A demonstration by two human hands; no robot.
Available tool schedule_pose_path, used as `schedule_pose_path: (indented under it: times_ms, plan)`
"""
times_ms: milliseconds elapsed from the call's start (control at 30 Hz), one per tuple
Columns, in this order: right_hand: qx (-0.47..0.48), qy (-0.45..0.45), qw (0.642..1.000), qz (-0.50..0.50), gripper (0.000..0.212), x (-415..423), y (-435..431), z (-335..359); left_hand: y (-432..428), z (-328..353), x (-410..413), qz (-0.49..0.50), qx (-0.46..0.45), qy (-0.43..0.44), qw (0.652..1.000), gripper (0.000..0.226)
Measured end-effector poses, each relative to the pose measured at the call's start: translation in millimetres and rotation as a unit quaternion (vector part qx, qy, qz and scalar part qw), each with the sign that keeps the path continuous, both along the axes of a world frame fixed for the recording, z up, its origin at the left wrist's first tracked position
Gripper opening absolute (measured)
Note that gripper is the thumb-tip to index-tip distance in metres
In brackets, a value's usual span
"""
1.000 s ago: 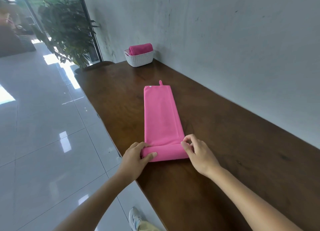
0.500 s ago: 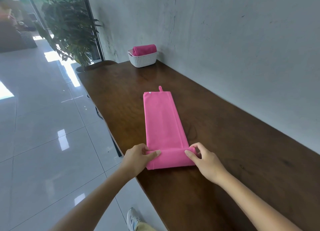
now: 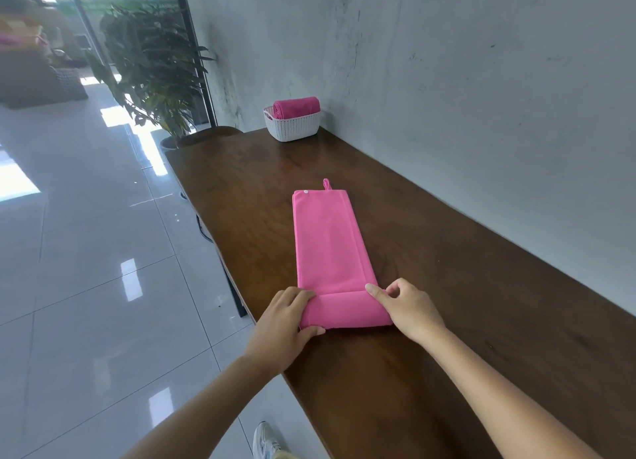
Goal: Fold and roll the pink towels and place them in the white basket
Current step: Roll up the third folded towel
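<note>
Here, a small white round tab [image 3: 306, 192] sits at the far left corner of the pink towel [image 3: 330, 245]; it is too small to tell whether it carries any writing. A pink hanging loop [image 3: 326, 184] sticks out from the same far edge.

At the far end of the wooden table [image 3: 464, 286], against the grey wall [image 3: 447, 80], stands the white basket [image 3: 296, 128], and in it lies one rolled pink towel [image 3: 297, 106], rising above the rim.

The pink towel lies on the table as a long, narrow folded strip, running away from the person. Its near end is turned up into a low roll [image 3: 344, 310]. The left hand [image 3: 285, 324] grips the left end of that roll, fingers curled over the top and thumb along the near side. The right hand [image 3: 409, 307] pinches the right end with curled fingers. The basket is well apart from both hands.

Beyond the table's far corner stands a leafy potted plant [image 3: 155, 66], and a white shoe [image 3: 265, 441] shows on the tiled floor [image 3: 86, 286].
</note>
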State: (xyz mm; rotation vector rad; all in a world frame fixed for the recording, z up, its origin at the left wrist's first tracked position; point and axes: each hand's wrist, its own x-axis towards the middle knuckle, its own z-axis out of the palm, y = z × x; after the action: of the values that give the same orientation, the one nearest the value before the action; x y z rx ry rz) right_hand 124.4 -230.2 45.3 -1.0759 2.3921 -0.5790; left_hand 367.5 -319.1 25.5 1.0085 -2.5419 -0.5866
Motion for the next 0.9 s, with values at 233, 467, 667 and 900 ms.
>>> schedule_pose_path:
  times_ms: [233,467,667,900]
  plan:
    - [-0.162,0.082,0.978,0.101,0.033,6.4,9.1,-8.0,-20.9,11.2,1.1,-0.016,0.105,-0.013,0.994,0.057]
    - [-0.164,0.049,0.975,0.142,0.049,11.2,38.5,-17.5,-40.4,20.5,3.5,-0.041,0.252,-0.021,0.967,0.041]
    - [-0.154,0.020,0.980,0.125,0.057,16.1,41.5,-22.5,-41.7,22.4,2.8,-0.010,0.341,-0.019,0.940,0.057]
    - [-0.111,-0.035,0.988,0.105,0.054,9.3,11.2,-4.2,-28.1,18.6,1.3,0.058,0.055,0.045,0.996,0.043]
